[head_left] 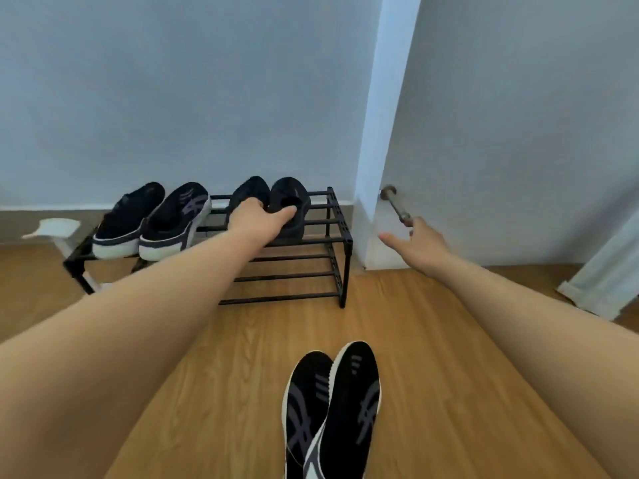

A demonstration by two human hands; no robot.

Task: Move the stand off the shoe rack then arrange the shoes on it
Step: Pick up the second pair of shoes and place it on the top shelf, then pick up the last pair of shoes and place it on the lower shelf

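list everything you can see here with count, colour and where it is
shoe rack: 1, black metal, two tiers, on the floor against the wall
sneakers with white soles: 2, navy, left end of the rack's top tier, side by side
plain dark shoes: 2, black, right part of the top tier, under the left hand
sneakers on the floor: 2, black with grey stripes and white edging, bottom centre, overlapping
white object: 1, white, behind the rack's left end, partly hidden
metal rod: 1, grey, sticking out from the wall right of the rack
wooden floor: 1, light brown
walls: pale blue-grey
left hand: 1, gripping the plain dark shoes
right hand: 1, open, fingers spread, beside the rod
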